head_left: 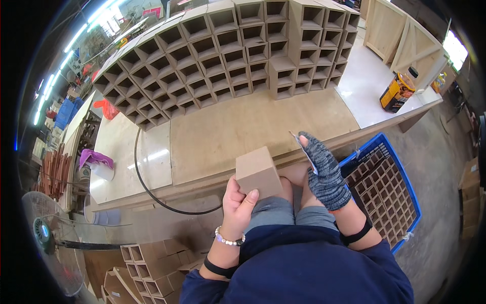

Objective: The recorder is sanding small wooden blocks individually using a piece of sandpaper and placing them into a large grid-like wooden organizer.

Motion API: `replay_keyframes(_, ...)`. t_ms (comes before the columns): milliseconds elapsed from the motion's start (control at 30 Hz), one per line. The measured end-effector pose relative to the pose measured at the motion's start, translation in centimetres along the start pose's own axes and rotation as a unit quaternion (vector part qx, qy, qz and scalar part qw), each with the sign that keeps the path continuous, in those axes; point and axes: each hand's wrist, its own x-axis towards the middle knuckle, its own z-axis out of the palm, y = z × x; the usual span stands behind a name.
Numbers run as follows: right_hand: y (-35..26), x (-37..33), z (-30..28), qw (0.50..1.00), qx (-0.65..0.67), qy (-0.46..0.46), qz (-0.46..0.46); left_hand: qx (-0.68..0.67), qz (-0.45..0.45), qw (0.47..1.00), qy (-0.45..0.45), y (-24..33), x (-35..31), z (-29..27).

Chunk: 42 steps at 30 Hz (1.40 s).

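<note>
Workbench: a long pale board surface [238, 126] is seen across the middle of the view, its front edge running just beyond the knees.
Stack of cubbies: many open square box frames [223, 50] are piled in rows along the far side of the bench, their mouths turned toward the person.
Blue crate: a plastic crate [400, 172] is set on the floor at the person's right, filled with more small square frames standing on end.
Loose frames: further box frames [152, 263] are heaped on the floor at the lower left, near a fan [45, 233].
Box: a small plain brown cube [258, 175] is held over the lap, just in front of the bench edge, one closed face turned up.
Handling: the cube is judged to be light and stiff, likely thin board, with dry faces that are not slippery; edges and corners could be dented. It is best taken across two opposite faces.
Left hand: the bare left hand [237, 202] is closed round the cube's lower left side, thumb pressed on the near face.
Right hand: the gloved right hand [326, 175] is wrapped round a thin flat sheet [302, 147], pinched at its upper end.
</note>
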Motion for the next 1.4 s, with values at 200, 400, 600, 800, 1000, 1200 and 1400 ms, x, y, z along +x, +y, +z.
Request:
replay_keyframes(200,-4.0,0.9,-0.4,0.985,0.135,-0.087,-0.057,-0.325,-0.117,0.938,-0.040,-0.8,0.2,-0.6)
replay_keyframes(400,-2.2,0.6,0.6,0.987,0.017,-0.101,-0.127,-0.334,-0.262,0.904,-0.049,-0.6,1.2,-1.2)
replay_keyframes(600,-2.6,0.4,-0.1,0.996,0.023,-0.046,-0.079,-0.202,-0.245,0.948,-0.008,-0.4,1.1,-1.1)
replay_keyframes(800,-3.8,1.7,-1.2,0.957,-0.143,-0.236,-0.084,-0.063,-0.183,0.981,0.015,-0.1,0.4,-0.6)
replay_keyframes(1000,-3.7,-0.1,-1.4,0.984,-0.067,-0.118,-0.117,-0.078,-0.179,0.981,0.013,0.4,0.5,-0.4)
replay_keyframes(1200,0.0,0.9,0.0,0.960,-0.220,-0.142,-0.099,-0.076,-0.166,0.983,0.004,0.5,0.4,0.7)
replay_keyframes(1400,-4.3,1.3,-2.1,0.966,-0.079,-0.136,-0.205,-0.122,-0.158,0.980,0.014,0.1,1.3,-1.1)
